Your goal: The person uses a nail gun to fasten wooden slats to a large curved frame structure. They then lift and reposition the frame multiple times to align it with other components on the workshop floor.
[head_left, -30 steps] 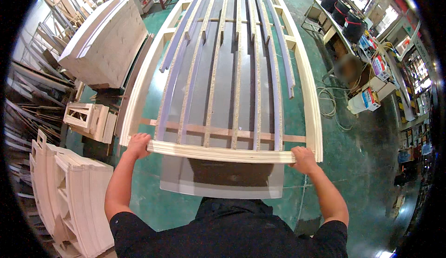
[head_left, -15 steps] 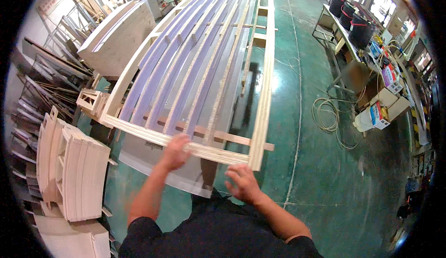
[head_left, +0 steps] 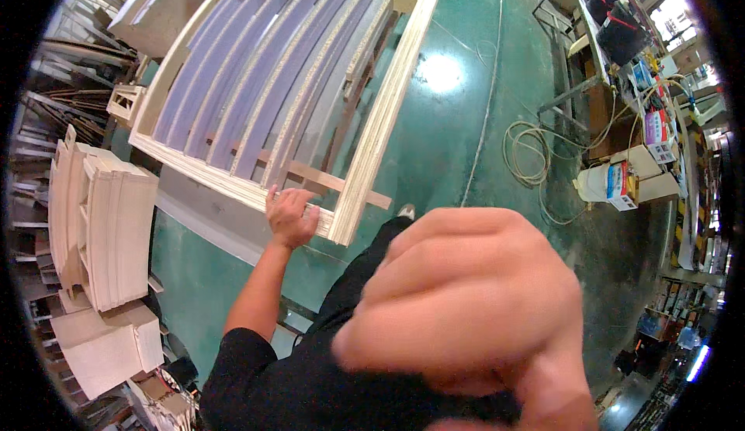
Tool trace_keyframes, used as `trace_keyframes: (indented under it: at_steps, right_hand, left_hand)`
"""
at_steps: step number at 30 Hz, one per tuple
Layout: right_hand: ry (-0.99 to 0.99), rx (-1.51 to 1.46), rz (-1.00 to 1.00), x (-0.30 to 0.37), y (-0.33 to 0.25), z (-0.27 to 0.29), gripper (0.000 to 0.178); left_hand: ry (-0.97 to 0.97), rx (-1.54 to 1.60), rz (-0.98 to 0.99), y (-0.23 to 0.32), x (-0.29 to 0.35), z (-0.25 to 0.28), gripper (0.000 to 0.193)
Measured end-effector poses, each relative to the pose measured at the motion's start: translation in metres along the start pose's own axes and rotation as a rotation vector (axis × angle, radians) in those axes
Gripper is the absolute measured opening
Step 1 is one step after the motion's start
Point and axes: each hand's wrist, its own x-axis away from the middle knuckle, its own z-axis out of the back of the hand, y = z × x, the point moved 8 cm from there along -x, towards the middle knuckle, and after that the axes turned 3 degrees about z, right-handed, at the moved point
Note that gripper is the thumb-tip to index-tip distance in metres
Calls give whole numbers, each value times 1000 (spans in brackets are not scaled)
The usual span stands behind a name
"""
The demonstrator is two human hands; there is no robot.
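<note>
A large pale wooden frame [head_left: 376, 132] with curved lengthwise slats and purplish strips between them stretches away from me. At its near rail, close to the right corner, my left hand [head_left: 291, 215] has its bent fingers hooked over the wood. My right hand [head_left: 473, 291] is raised very close to the camera, away from the frame. Its fingers are curled into a loose fist and nothing shows in them, though the palm side is hidden. A crosswise wooden strip [head_left: 379, 200] sticks out past the frame's right side.
Stacked curved wooden pieces [head_left: 116, 233] stand at the left, with a pale block [head_left: 97, 349] nearer me. On the right, a coiled hose [head_left: 528, 152] lies on the green floor beside a white bucket [head_left: 594, 185]. A workbench [head_left: 594, 51] carries black buckets [head_left: 621, 31].
My right hand has left the frame's corner and come up close to the camera, its fingers curling. My left hand now sits nearer the right corner of the rail. The view has shifted.
</note>
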Motion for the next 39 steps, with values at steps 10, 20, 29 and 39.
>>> trace_keyframes:
  at_steps: [10,20,29,39]
  right_hand:
    - [-287,-323,-121,-98,98,54,12]
    - [-536,-7,-225,13,418,63,33]
    - [-383,218,-193,-20,603,202,32]
    - [-412,446,-30,-82,744,243,30]
  left_hand:
    - [-131,166,299,-12,-20,6,21]
    - [-17,355,733,61,-107,-33,46]
    - [-262,44,962,124,-252,-107,87]
    - [-266,-181,1085,113,-279,-139,65]
